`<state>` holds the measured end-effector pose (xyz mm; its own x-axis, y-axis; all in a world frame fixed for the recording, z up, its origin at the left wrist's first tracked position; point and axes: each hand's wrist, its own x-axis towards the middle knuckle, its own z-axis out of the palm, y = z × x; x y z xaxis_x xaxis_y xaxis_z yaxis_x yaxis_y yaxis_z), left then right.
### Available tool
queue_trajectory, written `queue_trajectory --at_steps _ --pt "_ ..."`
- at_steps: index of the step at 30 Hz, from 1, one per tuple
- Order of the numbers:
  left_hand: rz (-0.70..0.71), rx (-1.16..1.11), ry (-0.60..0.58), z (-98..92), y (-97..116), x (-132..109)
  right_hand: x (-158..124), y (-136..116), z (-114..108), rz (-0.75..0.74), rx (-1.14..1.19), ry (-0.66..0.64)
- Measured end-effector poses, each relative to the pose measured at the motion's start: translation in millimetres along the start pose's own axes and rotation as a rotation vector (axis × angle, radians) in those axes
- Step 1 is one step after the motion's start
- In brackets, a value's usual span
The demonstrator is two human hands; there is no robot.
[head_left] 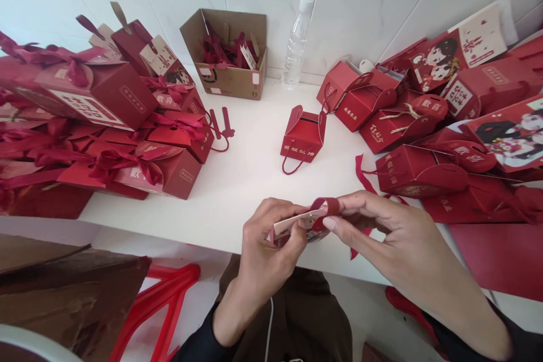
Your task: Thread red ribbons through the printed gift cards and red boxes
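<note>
Over the front edge of the white table, my left hand point(271, 240) is closed around a small red and cream gift box point(299, 223), its thumb pressed on the near face. Between the thumb and fingers of my right hand point(377, 237) is a red strap point(330, 205), bent into a loop at the top of that box. Part of the box is hidden by my fingers. Beyond my hands a small red box with a rope handle point(302, 136) stands upright. A loose red ribbon point(362, 172) lies near my right hand.
Piled at the left are several ribboned red boxes point(97, 90). A cardboard carton point(233, 86) holding red straps and a clear bottle point(296, 48) stand by the tiled wall. More red boxes point(424, 172) crowd the right. Two straps point(226, 120) lie near the left pile.
</note>
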<state>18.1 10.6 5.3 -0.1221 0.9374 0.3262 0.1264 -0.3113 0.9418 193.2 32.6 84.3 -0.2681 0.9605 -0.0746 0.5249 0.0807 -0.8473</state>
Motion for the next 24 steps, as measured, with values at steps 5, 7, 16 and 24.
queue_trajectory --at_steps 5,7,16,24 --pt "0.003 -0.020 -0.024 -1.9 -2 -1 -8 3 5 0.064 0.065 0.042" --pt "-0.007 -0.011 -0.045 -3.3 -2 -1 -9 4 6 0.057 0.076 0.064" --pt "0.059 0.014 -0.084 -7.4 -1 -2 -4 0 -6 0.057 0.035 0.091" --pt "0.243 0.060 -0.085 -4.0 -4 -11 9 -11 -19 0.039 -0.214 -0.198"
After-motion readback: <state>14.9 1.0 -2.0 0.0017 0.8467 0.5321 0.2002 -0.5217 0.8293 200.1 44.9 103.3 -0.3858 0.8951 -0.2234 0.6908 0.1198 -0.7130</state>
